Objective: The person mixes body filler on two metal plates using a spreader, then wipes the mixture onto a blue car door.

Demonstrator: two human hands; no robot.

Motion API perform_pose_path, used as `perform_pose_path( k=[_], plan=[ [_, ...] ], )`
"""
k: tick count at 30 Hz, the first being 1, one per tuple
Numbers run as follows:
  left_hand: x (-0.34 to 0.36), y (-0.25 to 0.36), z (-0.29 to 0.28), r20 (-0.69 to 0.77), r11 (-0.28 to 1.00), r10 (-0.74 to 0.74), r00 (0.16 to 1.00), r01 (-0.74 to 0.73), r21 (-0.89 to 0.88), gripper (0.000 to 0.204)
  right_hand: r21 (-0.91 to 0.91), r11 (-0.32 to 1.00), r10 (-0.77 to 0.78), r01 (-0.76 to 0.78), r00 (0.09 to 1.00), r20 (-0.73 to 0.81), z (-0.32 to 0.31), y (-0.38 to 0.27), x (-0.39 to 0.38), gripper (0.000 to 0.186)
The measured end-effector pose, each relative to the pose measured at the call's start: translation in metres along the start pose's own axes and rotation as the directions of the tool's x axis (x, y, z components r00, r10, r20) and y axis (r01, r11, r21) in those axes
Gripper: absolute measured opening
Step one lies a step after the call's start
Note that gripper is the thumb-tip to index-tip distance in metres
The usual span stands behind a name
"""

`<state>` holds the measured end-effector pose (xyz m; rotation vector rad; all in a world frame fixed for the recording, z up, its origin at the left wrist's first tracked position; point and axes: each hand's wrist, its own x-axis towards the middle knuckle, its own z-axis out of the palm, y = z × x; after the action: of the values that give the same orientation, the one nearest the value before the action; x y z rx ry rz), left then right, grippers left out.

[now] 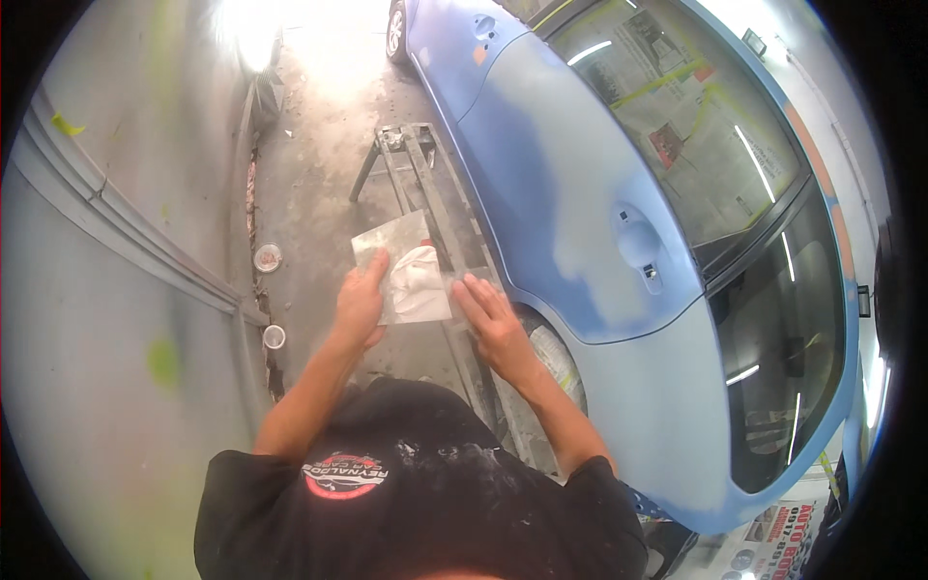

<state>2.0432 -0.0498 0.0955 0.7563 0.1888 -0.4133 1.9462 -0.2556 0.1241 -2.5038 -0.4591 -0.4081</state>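
In front of my body, my left hand [362, 300] grips a flat, pale mixing board [384, 235] by its left edge, thumb on top. A smooth white mound of body filler [418, 282] lies on the board, with a small reddish spot at its upper edge. My right hand [493, 319] is just right of the board, its fingers close together. They hold a thin, flat greyish piece that looks like a putty spreader [471, 275]; much of it is hidden by the fingers.
A blue car [522, 184] with pale sanded patches and papered windows stands along the right. Below the board is a narrow metal stand [418, 174]. Two round tubs, an upper one [268, 257] and a lower one [275, 336], sit on the floor by the left wall [126, 290].
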Motion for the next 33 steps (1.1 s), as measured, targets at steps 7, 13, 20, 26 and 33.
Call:
perform_pose_path(
  k=[7, 13, 20, 26, 33],
  plan=[
    [-0.007, -0.001, -0.006, 0.195, 0.685, 0.134, 0.972, -0.233, 0.690, 0.045, -0.322, 0.947, 0.000, 0.010, 1.000, 0.030, -0.030, -0.001, 0.026, 0.061],
    [-0.019, -0.006, 0.006, 0.153, 0.721, 0.220, 0.963, -0.266, 0.640, 0.040, -0.285, 0.901, -0.269, 0.326, 0.937, 0.222, 0.003, -0.018, 0.015, 0.056],
    [-0.005, 0.057, 0.010, -0.303, 0.690, 0.148, 0.941, 0.122, 0.714, 0.044, -0.110, 0.956, -0.239, 0.273, 0.937, 0.254, -0.001, -0.017, 0.008, 0.050],
    [-0.008, 0.043, 0.014, 0.055, 0.978, -0.051, 0.997, 0.061, -0.200, 0.043, 0.387, 0.909, -0.071, 0.155, 0.972, -0.224, -0.038, -0.071, 0.046, 0.046],
    [-0.016, 0.027, 0.008, 0.241, 0.960, -0.072, 0.968, 0.133, -0.247, 0.038, -0.053, 0.971, -0.237, 0.235, 0.971, -0.042, -0.002, -0.030, 0.054, 0.053]
  ],
)
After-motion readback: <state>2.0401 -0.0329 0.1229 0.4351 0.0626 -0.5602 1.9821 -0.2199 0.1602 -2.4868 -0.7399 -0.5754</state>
